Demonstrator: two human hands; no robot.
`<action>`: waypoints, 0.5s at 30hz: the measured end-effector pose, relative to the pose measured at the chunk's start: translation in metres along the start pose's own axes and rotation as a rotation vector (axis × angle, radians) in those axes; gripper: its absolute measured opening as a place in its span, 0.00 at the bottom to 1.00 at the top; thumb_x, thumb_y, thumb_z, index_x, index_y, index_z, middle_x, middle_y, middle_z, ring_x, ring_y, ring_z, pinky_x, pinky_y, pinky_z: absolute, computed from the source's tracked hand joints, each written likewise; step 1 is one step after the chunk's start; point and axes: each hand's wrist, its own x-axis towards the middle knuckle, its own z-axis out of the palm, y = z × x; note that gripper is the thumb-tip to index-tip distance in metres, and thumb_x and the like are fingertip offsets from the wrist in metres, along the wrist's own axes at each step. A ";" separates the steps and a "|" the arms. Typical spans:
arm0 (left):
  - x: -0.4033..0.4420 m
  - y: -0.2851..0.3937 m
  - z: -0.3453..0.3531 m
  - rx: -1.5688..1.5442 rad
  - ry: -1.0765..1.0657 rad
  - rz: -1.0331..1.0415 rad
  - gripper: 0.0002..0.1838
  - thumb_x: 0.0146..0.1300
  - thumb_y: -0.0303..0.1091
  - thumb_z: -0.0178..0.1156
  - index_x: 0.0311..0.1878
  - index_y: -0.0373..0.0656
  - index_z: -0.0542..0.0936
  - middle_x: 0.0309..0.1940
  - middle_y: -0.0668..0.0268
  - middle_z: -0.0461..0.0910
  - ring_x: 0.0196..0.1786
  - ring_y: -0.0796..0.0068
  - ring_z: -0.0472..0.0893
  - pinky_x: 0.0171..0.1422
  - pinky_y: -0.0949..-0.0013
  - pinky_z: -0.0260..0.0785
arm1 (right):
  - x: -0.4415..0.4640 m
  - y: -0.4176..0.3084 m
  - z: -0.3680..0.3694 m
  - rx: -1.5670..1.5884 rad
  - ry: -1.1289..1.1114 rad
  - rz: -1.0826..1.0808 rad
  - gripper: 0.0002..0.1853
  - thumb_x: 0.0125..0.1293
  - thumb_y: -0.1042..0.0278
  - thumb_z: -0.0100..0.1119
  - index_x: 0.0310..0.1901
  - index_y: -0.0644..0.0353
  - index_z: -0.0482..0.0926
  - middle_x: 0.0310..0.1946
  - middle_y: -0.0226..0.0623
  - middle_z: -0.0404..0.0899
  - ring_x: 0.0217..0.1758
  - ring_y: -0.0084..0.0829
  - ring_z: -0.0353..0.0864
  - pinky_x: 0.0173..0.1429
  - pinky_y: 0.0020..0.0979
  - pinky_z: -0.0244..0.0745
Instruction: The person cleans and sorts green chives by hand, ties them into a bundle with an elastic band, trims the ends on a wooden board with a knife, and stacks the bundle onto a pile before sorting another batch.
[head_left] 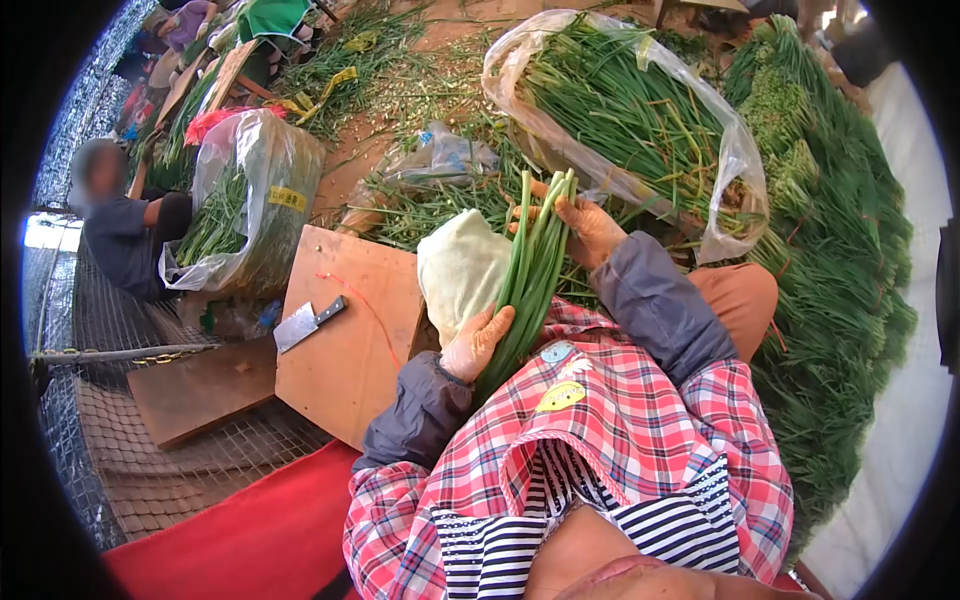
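A bunch of long green chives [533, 262] stands upright in front of my chest, its pale cut ends pointing away from me. My left hand [478, 343] is wrapped around its lower part, thumb along the stalks. Up near the cut ends, my right hand [588, 232] closes on the bunch from the other side, with some fingers hidden behind it. A pale cloth cover [463, 265] sits just left of the bunch. On a wooden board [345, 385] to the left lies a cleaver [310, 323] with a black handle, and a thin red string [372, 312].
A large open plastic bag [745, 195] full of greens lies ahead. Long greens form a heap [840, 300] along my right. At left, another person [125, 235] sits beside a filled plastic bag [290, 165]. Loose trimmings [420, 215] cover the ground.
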 end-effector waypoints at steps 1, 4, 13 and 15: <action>0.002 0.001 0.003 0.032 -0.009 -0.014 0.24 0.69 0.47 0.43 0.58 0.38 0.66 0.42 0.65 0.76 0.37 0.80 0.75 0.42 0.75 0.69 | -0.004 -0.004 0.005 -0.009 -0.009 0.008 0.37 0.55 0.50 0.61 0.63 0.56 0.59 0.54 0.47 0.70 0.57 0.45 0.70 0.60 0.46 0.67; 0.006 0.006 0.016 0.129 -0.028 -0.075 0.24 0.69 0.47 0.42 0.57 0.35 0.68 0.44 0.65 0.76 0.40 0.79 0.75 0.47 0.75 0.68 | -0.003 -0.003 -0.004 0.066 -0.105 0.022 0.40 0.54 0.53 0.64 0.65 0.55 0.57 0.55 0.47 0.70 0.57 0.46 0.70 0.62 0.46 0.64; 0.012 0.024 0.020 -0.210 -0.172 -0.015 0.21 0.66 0.41 0.50 0.56 0.36 0.68 0.42 0.64 0.76 0.40 0.78 0.75 0.46 0.75 0.69 | 0.012 -0.093 0.048 0.019 0.156 -0.215 0.22 0.49 0.65 0.68 0.45 0.62 0.71 0.29 0.39 0.78 0.31 0.36 0.78 0.40 0.42 0.76; 0.012 0.019 0.005 0.083 -0.064 0.070 0.20 0.65 0.37 0.50 0.57 0.35 0.67 0.42 0.63 0.76 0.39 0.79 0.75 0.45 0.75 0.69 | 0.012 -0.167 0.031 -0.266 0.067 -0.596 0.18 0.54 0.61 0.65 0.42 0.60 0.73 0.31 0.35 0.78 0.33 0.31 0.78 0.41 0.39 0.75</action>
